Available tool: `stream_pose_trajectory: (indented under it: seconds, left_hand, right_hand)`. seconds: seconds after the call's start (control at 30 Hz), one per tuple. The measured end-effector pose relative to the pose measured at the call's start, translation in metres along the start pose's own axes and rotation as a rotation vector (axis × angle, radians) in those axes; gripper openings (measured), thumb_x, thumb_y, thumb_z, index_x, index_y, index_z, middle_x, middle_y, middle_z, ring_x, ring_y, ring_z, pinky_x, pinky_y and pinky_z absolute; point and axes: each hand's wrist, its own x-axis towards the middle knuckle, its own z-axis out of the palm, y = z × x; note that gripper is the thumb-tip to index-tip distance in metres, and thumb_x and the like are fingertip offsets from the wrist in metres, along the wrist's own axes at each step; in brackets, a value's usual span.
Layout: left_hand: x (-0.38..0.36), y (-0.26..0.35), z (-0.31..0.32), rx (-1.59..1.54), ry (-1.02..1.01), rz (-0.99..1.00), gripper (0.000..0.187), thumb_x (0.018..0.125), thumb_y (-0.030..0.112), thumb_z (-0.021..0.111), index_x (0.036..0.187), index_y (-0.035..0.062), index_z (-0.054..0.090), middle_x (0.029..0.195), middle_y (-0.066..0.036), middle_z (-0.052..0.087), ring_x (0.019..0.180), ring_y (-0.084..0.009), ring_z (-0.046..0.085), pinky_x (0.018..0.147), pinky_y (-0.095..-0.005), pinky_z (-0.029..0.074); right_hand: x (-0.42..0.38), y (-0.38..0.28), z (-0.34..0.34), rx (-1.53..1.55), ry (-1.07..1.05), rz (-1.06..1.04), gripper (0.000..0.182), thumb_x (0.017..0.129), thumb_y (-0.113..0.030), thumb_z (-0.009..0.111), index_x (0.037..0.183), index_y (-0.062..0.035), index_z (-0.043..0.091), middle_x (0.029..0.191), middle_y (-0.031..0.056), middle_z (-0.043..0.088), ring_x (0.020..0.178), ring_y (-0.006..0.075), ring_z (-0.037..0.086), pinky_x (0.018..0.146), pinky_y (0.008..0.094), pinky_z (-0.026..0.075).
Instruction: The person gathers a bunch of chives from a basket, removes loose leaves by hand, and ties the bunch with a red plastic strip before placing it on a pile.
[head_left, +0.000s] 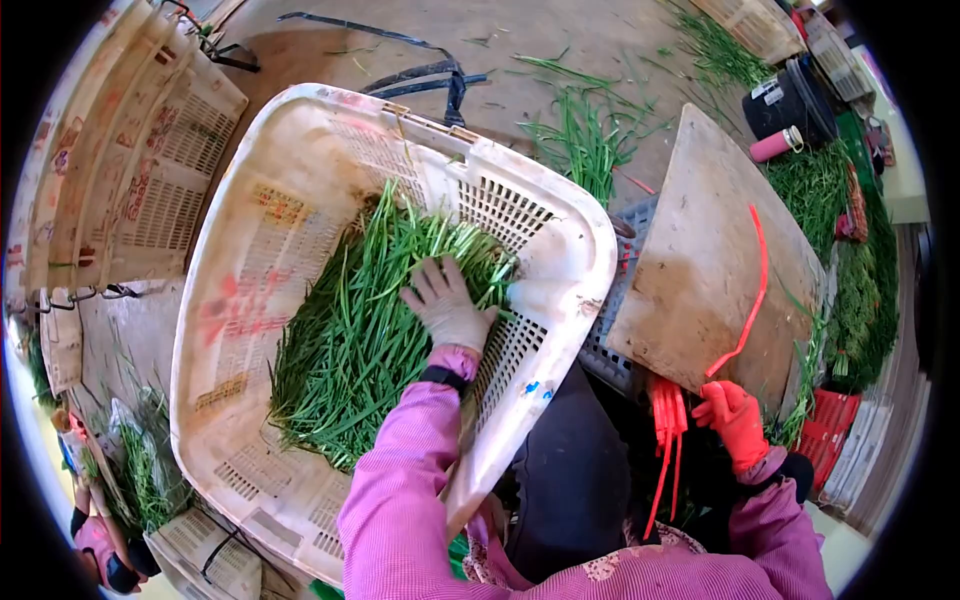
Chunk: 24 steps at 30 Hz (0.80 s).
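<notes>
Head view: the biggest thing here is a big white plastic basket (232, 200), pretty grubby, tilted toward the person, with a heap of long green stalks (345, 345) inside. Off to the left there's a stack of similar crates (165, 150) with slotted sides. Over on the right, a worn flat board (690, 270) sits slanted on top of a grey-blue crate (608, 335), and past its far corner is a black bucket (778, 108) with a pink bottle (771, 147) right beside it.

The left hand (447, 308), in a pale glove, is inside the basket, laid on the stalks, open with fingers spread, palm down. So the stalks are right under it and out past the fingertips. The right hand (733, 418), in a red-orange glove, is well apart from them, just off the board's near edge, fingers loosely bent. Can't tell if it's pinching anything, tbh. Its fingertips are near the lower end of a red strip (756, 290) lying on the board, and a bunch of red ties (667, 412) hangs just beside it.
</notes>
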Motion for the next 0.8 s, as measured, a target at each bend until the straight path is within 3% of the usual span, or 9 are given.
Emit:
stream_pose_trajectory:
  seconds: [0.1,0.27,0.3,0.4,0.5,0.7,0.8]
  left_hand:
    - [0.008,0.023,0.006,-0.004,-0.067,0.056,0.119,0.059,0.059,0.079,0.15,0.0117,0.019,0.152,-0.021,0.023,0.14,-0.0416,0.019,0.109,-0.0649,0.012]
    - [0.044,0.003,0.018,0.193,-0.139,-0.05,0.116,0.068,0.061,0.073,0.154,0.0184,0.009,0.158,-0.014,0.012,0.142,-0.0371,0.017,0.11,-0.0616,0.016]
    - [0.049,-0.001,0.025,0.155,-0.048,-0.069,0.109,0.066,0.05,0.079,0.151,0.0192,0.019,0.154,-0.011,0.022,0.137,-0.036,0.026,0.108,-0.0604,0.022]
    - [0.059,-0.015,0.031,0.043,0.051,-0.052,0.108,0.062,0.039,0.082,0.149,0.0175,0.022,0.149,-0.009,0.031,0.13,-0.0302,0.036,0.104,-0.0523,0.031]
    - [0.066,-0.029,0.041,-0.119,0.125,0.013,0.11,0.061,0.034,0.083,0.148,0.0114,0.021,0.149,-0.008,0.031,0.13,-0.0281,0.036,0.105,-0.0501,0.03]
    - [0.041,0.016,0.017,0.186,-0.056,-0.102,0.115,0.064,0.056,0.078,0.151,0.0127,0.016,0.154,-0.012,0.022,0.138,-0.0344,0.025,0.108,-0.0576,0.021]
    - [0.052,0.014,0.033,0.18,0.008,-0.133,0.105,0.065,0.042,0.08,0.147,0.0132,0.023,0.15,-0.011,0.028,0.133,-0.0342,0.032,0.105,-0.0562,0.027]
  right_hand:
    - [-0.006,-0.004,-0.008,0.016,0.039,0.021,0.025,0.099,-0.022,0.051,0.097,0.0005,0.061,0.074,0.0111,0.069,0.06,0.0154,0.064,0.055,0.026,0.048]
    - [0.001,0.002,-0.001,0.039,0.045,-0.001,0.025,0.099,-0.022,0.05,0.098,0.0005,0.061,0.073,0.0098,0.068,0.06,0.0149,0.064,0.054,0.0259,0.048]
    - [-0.001,0.003,-0.003,0.039,0.054,0.008,0.025,0.099,-0.022,0.05,0.098,0.0005,0.061,0.073,0.0098,0.068,0.06,0.0149,0.064,0.054,0.0259,0.048]
    - [-0.003,0.001,-0.012,0.0,0.054,0.038,0.028,0.099,-0.026,0.05,0.099,-0.0002,0.062,0.073,0.0105,0.069,0.06,0.0158,0.065,0.054,0.0256,0.048]
    - [-0.003,0.004,-0.018,0.044,0.111,0.055,0.025,0.099,-0.024,0.051,0.098,-0.001,0.062,0.073,0.0092,0.068,0.06,0.0142,0.063,0.054,0.0253,0.047]
    - [0.001,0.002,-0.012,0.046,0.07,0.055,0.025,0.099,-0.023,0.052,0.102,-0.0009,0.062,0.074,0.0091,0.069,0.061,0.0138,0.063,0.055,0.0258,0.047]
    - [0.003,-0.005,-0.01,0.055,0.054,0.04,0.024,0.099,-0.022,0.052,0.104,-0.0007,0.062,0.074,0.0091,0.069,0.061,0.014,0.063,0.056,0.0257,0.047]
